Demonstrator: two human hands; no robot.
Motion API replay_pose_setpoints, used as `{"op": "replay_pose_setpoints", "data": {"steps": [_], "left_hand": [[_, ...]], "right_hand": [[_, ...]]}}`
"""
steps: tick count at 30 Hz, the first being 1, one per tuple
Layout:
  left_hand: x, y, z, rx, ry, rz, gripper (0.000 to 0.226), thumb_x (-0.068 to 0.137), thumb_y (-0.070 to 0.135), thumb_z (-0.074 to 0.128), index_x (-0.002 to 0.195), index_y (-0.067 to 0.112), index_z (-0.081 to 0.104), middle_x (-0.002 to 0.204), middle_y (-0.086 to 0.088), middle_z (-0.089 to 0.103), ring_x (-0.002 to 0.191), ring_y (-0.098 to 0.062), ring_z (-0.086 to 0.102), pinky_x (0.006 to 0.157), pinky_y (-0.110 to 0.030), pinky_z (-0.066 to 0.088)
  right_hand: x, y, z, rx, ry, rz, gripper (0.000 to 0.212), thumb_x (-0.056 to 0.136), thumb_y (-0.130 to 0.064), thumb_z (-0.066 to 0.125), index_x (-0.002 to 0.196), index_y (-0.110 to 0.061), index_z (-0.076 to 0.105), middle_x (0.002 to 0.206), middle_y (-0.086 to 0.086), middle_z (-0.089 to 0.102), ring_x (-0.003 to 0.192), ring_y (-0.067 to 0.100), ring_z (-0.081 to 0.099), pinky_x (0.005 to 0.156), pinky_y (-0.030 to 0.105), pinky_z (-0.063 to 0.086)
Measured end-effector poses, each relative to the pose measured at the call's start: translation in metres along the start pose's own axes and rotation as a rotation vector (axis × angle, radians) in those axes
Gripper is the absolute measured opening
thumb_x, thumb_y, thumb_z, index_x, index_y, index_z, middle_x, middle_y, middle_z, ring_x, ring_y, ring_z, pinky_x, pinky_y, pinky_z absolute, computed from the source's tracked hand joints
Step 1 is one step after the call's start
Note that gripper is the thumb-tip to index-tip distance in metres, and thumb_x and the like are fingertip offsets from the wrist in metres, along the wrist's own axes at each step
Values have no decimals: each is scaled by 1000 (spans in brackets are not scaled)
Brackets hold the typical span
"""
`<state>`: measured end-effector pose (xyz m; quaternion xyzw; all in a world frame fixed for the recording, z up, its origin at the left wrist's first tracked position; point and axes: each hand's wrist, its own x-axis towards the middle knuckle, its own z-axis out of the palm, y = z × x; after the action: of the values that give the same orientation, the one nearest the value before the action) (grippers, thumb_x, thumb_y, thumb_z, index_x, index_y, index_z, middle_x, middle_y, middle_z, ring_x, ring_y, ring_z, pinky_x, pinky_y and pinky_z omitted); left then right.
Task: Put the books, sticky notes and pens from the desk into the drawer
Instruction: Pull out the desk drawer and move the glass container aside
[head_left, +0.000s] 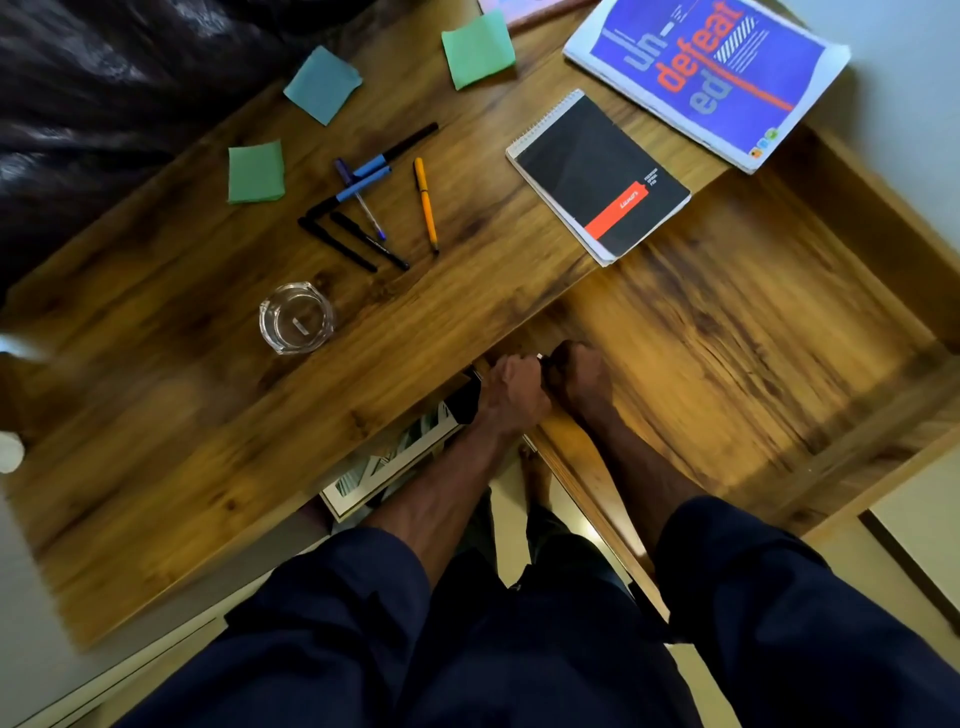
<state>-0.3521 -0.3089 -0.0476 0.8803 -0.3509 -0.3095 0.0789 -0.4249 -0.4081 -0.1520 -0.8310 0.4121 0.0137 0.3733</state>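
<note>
I see left hand (511, 387), right hand (576, 379) both clenched on drawer (582, 483); uneven pull may jam it against book (389, 462) inside.

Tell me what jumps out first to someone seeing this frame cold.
The left hand and right hand clench side by side at the near edge of the brown wooden desk, apparently gripping the partly open wooden drawer, where a black-and-white book already lies. Then the bright blue book with orange lettering at the far right corner, and the scattered pens and green and blue square sticky notes spread to its left.
</note>
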Motion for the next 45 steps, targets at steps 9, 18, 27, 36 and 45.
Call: {"op": "replay_pose_setpoints", "data": {"steps": [9,18,27,36,45], "left_hand": [[0,-3,5,55,12,44,24,95,14,57,117,5,59,116,-11,62,111,-24,57,91,-33,47],[-8,-9,2,70,106,140,21,94,10,55,115,10,59,113,-8,63,106,-21,57,91,-35,53],[-45,-36,-34,44,335,311,24,93,15,47,110,16,62,102,-2,66,90,-16,62,72,-21,47],[-67,-96,-84,-64,549,148,27,84,7,55,107,16,65,107,-1,69,102,-20,62,79,-34,56],[-48,-160,-120,-176,588,47,23,90,9,55,109,18,65,106,1,69,100,-15,62,79,-26,51]], "right_hand": [[-7,4,4,18,7,56,16,87,-25,66,81,-10,68,81,8,67,62,20,60,49,22,30],[-23,1,-12,42,63,6,18,86,-31,73,91,-15,68,86,-2,63,73,11,54,55,14,30],[-46,-55,-55,191,273,-248,14,85,-34,73,83,-23,65,76,-8,62,67,5,58,58,29,52],[-35,-143,-50,202,130,-450,15,83,-34,73,87,-21,67,78,-5,65,69,10,60,62,34,54],[-17,-217,-8,44,6,-527,16,85,-27,74,94,-15,68,82,-3,64,69,10,58,58,27,50]]}}
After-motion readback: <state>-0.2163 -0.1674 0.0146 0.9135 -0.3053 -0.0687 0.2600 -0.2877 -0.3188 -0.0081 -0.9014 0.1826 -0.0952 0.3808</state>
